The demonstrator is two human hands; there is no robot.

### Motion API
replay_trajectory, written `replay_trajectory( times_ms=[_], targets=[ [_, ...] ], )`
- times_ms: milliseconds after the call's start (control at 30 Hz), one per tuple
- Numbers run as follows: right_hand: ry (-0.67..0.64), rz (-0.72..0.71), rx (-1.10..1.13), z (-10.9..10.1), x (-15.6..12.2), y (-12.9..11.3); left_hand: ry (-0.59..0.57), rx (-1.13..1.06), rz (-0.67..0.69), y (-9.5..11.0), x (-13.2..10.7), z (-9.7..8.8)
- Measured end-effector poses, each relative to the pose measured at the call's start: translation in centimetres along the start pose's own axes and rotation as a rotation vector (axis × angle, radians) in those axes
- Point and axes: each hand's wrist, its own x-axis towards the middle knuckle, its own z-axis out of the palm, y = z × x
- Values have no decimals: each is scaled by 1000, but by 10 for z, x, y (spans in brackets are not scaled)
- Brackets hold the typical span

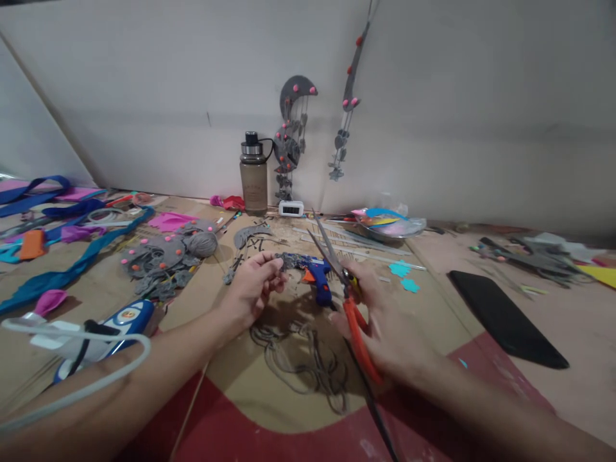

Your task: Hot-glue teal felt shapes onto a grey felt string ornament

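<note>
My left hand (255,285) is closed, thumb and fingers pinched together at a small grey piece (289,260) whose exact kind I cannot make out. In my right hand (385,321) is a pair of scissors (355,324) with orange handles, the blades parted and pointing up and away. Between the hands lies a blue glue gun (321,289) with an orange trigger, its front end partly behind the grey piece. Its dark cord runs toward me beneath the scissors. A loose tangle of grey yarn (308,359) rests on the cardboard below both hands.
Grey felt pieces with coloured pins (158,256) and a yarn ball (202,244) lie at left. A bottle (253,183) and a small digital clock (291,208) stand by the wall. At right are a black phone-like slab (505,317) and turquoise cutouts (400,268).
</note>
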Motion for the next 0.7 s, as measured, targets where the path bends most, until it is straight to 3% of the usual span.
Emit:
replay_trajectory(
  times_ms=[267, 700],
  targets=[
    [-135, 123, -139, 8, 2, 14, -63, -118, -52, 3, -5, 2],
    [-198, 73, -204, 10, -1, 13, -150, -70, -80, -1, -11, 4]
  ],
)
